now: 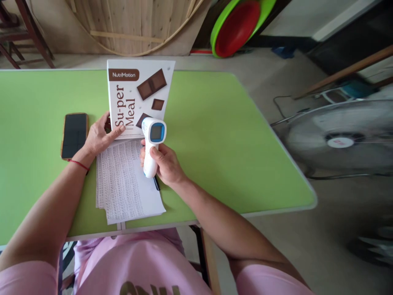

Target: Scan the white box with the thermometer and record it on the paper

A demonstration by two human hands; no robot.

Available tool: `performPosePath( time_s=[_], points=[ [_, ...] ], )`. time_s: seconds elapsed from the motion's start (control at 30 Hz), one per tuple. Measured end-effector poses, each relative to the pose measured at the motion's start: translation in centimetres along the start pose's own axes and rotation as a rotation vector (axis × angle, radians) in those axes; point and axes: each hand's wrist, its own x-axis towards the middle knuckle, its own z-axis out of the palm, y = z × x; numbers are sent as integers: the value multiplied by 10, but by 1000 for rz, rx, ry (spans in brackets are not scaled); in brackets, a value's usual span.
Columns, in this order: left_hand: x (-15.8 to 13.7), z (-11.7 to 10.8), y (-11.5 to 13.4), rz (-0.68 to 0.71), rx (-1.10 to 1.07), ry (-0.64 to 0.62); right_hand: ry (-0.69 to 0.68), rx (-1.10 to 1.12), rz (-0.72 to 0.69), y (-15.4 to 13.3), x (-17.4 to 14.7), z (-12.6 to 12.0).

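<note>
Wearing a pink cloth shirt [138, 262], nearest of all. Pinching a white, chocolate-printed rectangular box [139, 100] in the left grip [100, 137], at its lower left edge. Wrapping the right grip [167, 166] around a white-and-blue plastic pistol-shaped thermometer [150, 143] before the box's lower right. Apparently aligning both; next, probably needing a steady hold.

Smooth plastic forms the handheld thermometer [149, 144]; the box [139, 102] shows an even face of printed card. The written sheets [123, 188] are matt paper, the phone [74, 135] glossy across its screen. The tabletop [233, 143] looks smooth, the round panel [129, 16] grained wood, the basins [238, 28] smooth plastic, the shirt [138, 262] cloth.
</note>
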Motion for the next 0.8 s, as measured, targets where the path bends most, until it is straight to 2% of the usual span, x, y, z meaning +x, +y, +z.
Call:
performPosePath(
  time_s=[0.2,0.37,0.53,0.7,0.8],
  points=[
    [0,0,0,20,-11,-9,19,-2,22,1,-1,0],
    [1,-1,-1,8,-30,-11,-18,-34,46,-1,0,1],
    [2,-1,-1,-20,-33,-12,-1,-46,17,-2,-2,0],
    [2,1,3,0,-121,-13,156,-170,-82,-10,-8,-3],
    [3,2,1,22,-61,34,269,-262,-127,-19,-12,-6]
  ],
)
